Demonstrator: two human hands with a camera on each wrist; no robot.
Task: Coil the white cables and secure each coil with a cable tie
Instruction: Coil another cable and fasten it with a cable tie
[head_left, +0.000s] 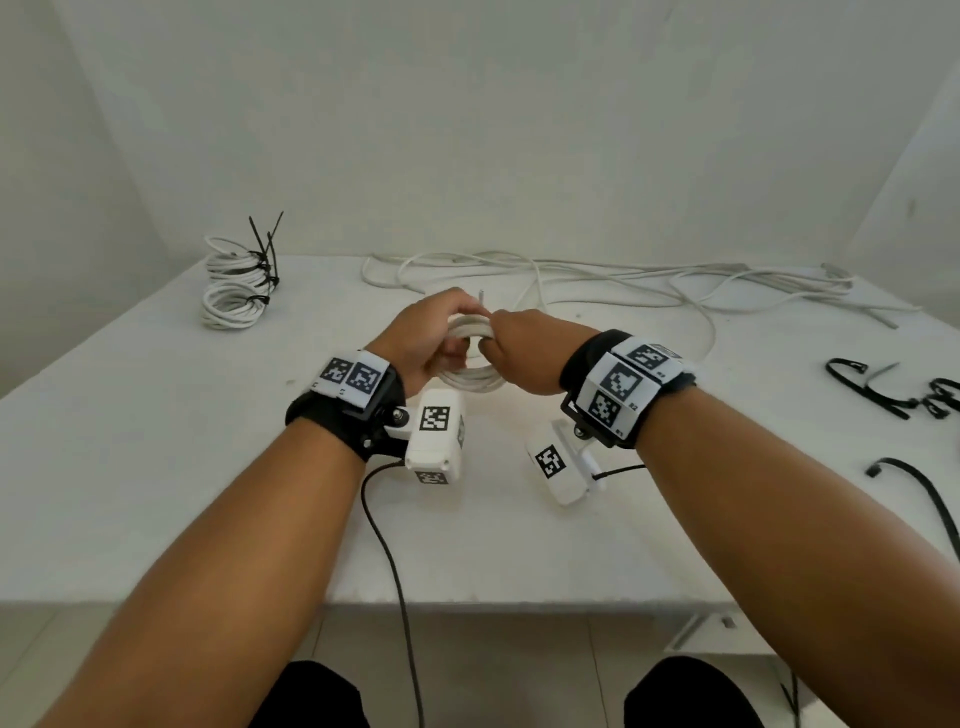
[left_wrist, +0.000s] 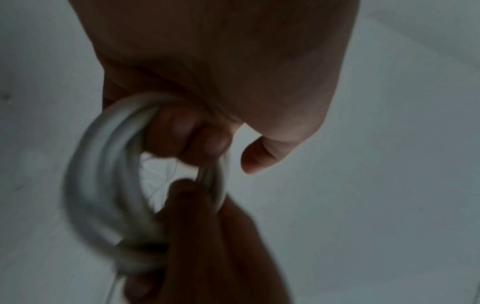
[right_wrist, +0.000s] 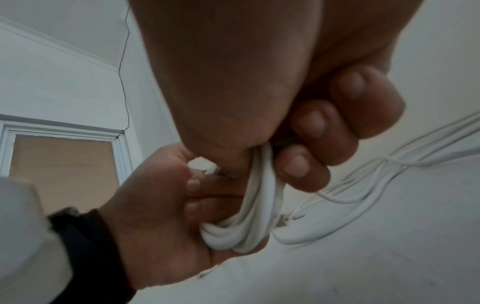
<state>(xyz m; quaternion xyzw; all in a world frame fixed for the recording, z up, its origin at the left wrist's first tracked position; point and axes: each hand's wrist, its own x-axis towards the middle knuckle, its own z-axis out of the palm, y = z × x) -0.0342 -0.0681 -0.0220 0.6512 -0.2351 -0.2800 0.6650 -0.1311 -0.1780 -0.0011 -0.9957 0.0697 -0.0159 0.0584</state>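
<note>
Now my left hand (head_left: 423, 340) and right hand (head_left: 519, 353) both curl round the white cable coil (head_left: 470, 376), ring upright between them, hole facing me, above the counter (head_left: 156, 415).

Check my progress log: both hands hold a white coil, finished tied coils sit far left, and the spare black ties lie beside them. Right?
Not quite. In the head view the spare black ties lie at the table's right edge, not beside the tied coils. Both the left hand and right hand do hold the white coil.

On the table (head_left: 156, 415), tied coils (head_left: 234, 283) lie far left, loose cables (head_left: 623, 275) along the back, cable ties (head_left: 893, 389) at the right edge.
</note>
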